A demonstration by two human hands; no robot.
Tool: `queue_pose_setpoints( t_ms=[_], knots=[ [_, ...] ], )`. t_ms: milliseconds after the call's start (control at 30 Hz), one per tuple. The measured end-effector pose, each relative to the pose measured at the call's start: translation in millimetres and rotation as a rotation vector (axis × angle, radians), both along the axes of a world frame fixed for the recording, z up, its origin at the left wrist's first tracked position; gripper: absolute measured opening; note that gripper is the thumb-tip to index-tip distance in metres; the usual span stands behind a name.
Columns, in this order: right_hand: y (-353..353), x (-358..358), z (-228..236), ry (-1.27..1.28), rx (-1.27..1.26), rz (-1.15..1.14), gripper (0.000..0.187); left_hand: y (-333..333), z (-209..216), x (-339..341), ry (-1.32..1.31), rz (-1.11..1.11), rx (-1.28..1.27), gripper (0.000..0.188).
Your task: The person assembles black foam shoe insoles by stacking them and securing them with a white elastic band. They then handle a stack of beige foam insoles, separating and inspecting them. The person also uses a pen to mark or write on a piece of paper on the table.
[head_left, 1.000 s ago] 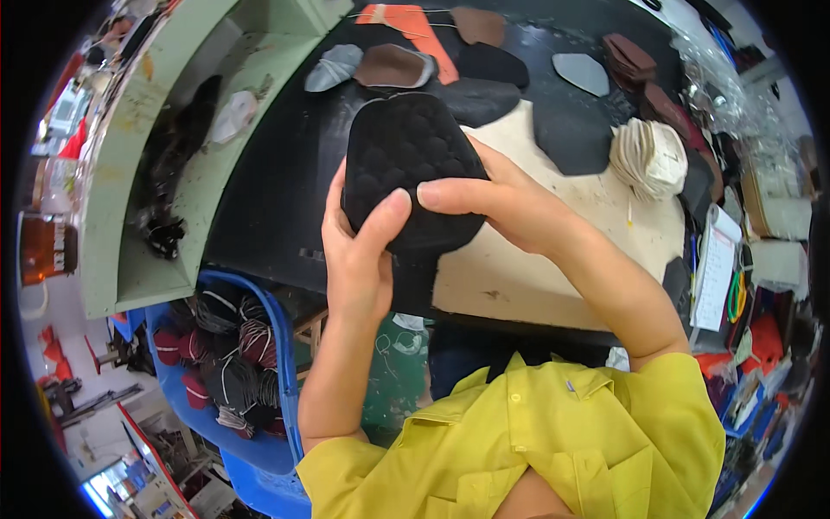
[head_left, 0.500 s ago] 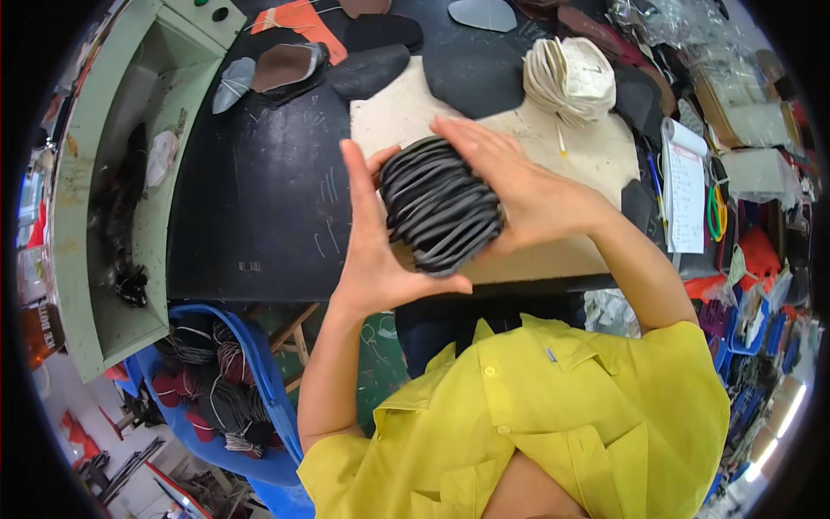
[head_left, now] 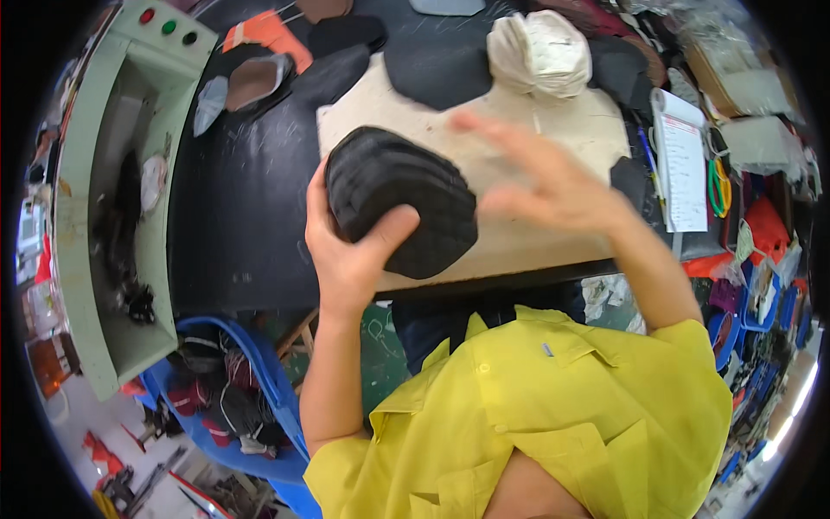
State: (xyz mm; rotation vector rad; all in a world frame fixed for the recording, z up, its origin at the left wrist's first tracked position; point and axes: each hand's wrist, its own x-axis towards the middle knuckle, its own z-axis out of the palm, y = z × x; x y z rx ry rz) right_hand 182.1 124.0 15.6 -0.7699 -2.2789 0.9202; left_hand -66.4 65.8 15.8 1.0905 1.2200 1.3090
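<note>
A thick stack of black, rounded cut pieces [head_left: 441, 227] is tilted over the near part of the work table. My left hand [head_left: 346, 259] grips it from the left side, thumb pressed on the face toward me and the other fingers mostly hidden behind. To the right of the stack, apart from it, my right hand [head_left: 562, 190] is blurred by motion, its fingers spread and nothing in them. Under both hands lies a cream board [head_left: 510, 246]. Farther back on it stands a bundle of white cut pieces [head_left: 553, 56].
Black flat pieces [head_left: 437, 73] and an orange piece [head_left: 270, 41] lie at the back. A green metal box [head_left: 82, 216] with buttons borders the left. Below it, a blue tub [head_left: 285, 394] holds tied bundles. A notepad [head_left: 683, 164] lies at right beside yellow-handled scissors [head_left: 720, 186].
My right hand has let go of the stack and moved right. The stack has turned in my left hand from its layered edges to its flat face, and shifted slightly left.
</note>
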Motion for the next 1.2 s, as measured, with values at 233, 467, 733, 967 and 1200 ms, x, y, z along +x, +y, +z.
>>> queue_pose_setpoints(
  t_ms=[233,467,733,967,1200],
  knots=[
    [13.3,50.8,-2.1,-0.722,0.783,-0.030,0.034,-6.8,24.5,-4.3,-0.400,-0.097,-0.324,0.041],
    [14.4,41.4,2.2,-0.795,0.778,0.050,0.019,-4.8,28.3,4.7,-0.424,-0.093,-0.379,0.043],
    [1.4,50.7,13.8,-0.295,0.207,-0.362,0.018,-2.8,28.7,9.2,-0.353,-0.064,-0.379,0.052],
    [-18.3,29.5,36.6,0.206,-0.505,-0.370,0.026,-0.5,30.1,15.5,-0.307,-0.075,-0.384,0.060],
    [-24.1,-9.8,47.1,0.221,-0.327,-0.281,0.050,-0.7,22.4,21.9,-0.256,-0.094,-0.387,0.072]
  ],
)
